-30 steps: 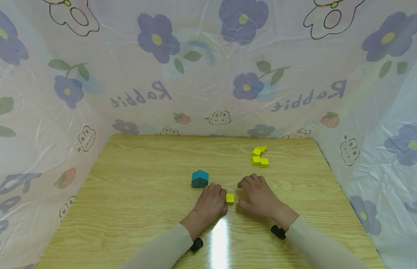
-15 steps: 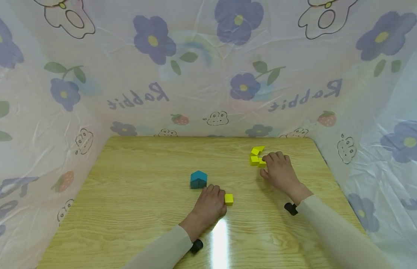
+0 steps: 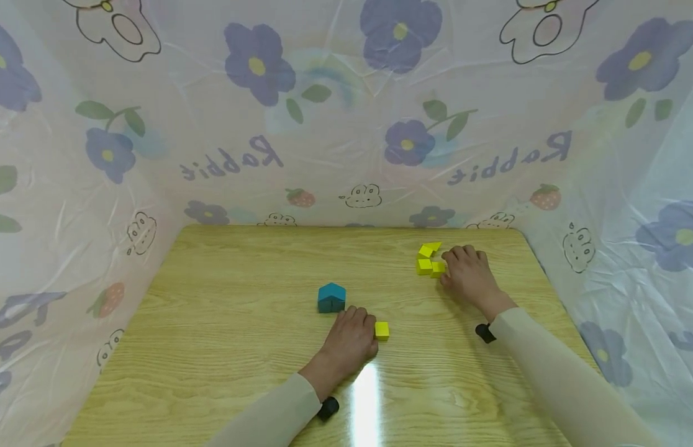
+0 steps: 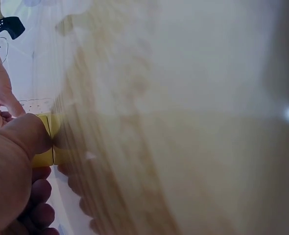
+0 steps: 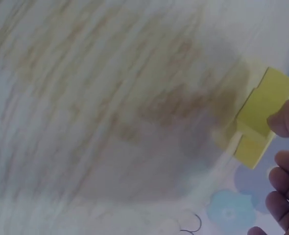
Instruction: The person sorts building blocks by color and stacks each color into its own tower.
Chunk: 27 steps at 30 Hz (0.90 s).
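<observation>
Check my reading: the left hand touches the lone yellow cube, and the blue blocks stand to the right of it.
Wrong side: the blue blocks stand to the left of the yellow cube, as the head view shows. The left hand does touch it.

Yellowish wood-grain worktop (image 3: 229, 267), solid teal house-shaped block stack (image 3: 331, 299). Plain bright yellow cube (image 3: 382, 331) at its 4 o'clock, more yellow blocks (image 3: 424, 267) around 2 o'clock. Whitish sheet (image 3: 324, 139) behind is all purple flowers (image 3: 268, 74), green leaves (image 3: 316, 94), red strawberries (image 3: 300, 198). Cream sleeves (image 3: 274, 410), btw.
</observation>
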Motion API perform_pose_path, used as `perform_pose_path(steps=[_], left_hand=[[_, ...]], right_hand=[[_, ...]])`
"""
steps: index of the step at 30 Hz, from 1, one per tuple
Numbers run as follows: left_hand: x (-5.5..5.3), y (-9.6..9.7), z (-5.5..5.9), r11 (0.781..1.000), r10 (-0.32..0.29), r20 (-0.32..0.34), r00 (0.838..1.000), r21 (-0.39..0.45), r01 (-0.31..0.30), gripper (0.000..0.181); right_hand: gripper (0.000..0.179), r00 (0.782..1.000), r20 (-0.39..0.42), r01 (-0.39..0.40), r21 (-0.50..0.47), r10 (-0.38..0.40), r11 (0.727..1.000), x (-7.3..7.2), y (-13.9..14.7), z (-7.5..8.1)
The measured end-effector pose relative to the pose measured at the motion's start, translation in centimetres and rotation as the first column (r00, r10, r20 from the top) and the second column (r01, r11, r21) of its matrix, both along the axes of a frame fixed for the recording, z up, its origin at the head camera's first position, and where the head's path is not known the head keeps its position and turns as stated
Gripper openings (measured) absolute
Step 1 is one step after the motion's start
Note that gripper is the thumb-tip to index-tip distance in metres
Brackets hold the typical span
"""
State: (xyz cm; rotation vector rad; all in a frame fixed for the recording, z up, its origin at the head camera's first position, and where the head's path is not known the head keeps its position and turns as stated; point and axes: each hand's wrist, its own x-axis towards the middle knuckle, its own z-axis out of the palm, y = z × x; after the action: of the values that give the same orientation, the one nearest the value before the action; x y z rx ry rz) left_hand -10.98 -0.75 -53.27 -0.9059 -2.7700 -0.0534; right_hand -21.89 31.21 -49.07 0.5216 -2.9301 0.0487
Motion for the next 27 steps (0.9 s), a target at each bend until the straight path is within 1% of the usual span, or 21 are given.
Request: perform_pose_path(steps=[9, 16, 24, 27], left_hand=[[-0.1, 0.0, 0.0, 1.0, -0.006, -0.003, 1.0, -0.002, 0.006, 0.022], [-0.1, 0.0, 0.1, 1.0, -0.005, 0.01, 1.0, -0.009, 0.005, 0.022], [-0.1, 0.0, 0.2, 1.0, -0.007, 0.003, 1.0, -0.014, 0.007, 0.022], [-0.1, 0.0, 0.1, 1.0, -0.008, -0.006, 1.0, -0.011, 0.008, 0.022]], right_hand=[[0.045, 0.999, 0.038, 0.011, 0.015, -0.011, 1.0, -0.4, 0.2, -0.7], [0.04, 1.0, 0.013, -0.005, 0.058, 0.004, 0.998, -0.6, 0.4, -1.5], [0.036, 1.0, 0.014, -0.002, 0.042, 0.002, 0.999, -0.3, 0.5, -1.3], [0.037, 1.0, -0.017, 0.0, 0.035, 0.001, 0.999, -0.3, 0.7, -1.3]])
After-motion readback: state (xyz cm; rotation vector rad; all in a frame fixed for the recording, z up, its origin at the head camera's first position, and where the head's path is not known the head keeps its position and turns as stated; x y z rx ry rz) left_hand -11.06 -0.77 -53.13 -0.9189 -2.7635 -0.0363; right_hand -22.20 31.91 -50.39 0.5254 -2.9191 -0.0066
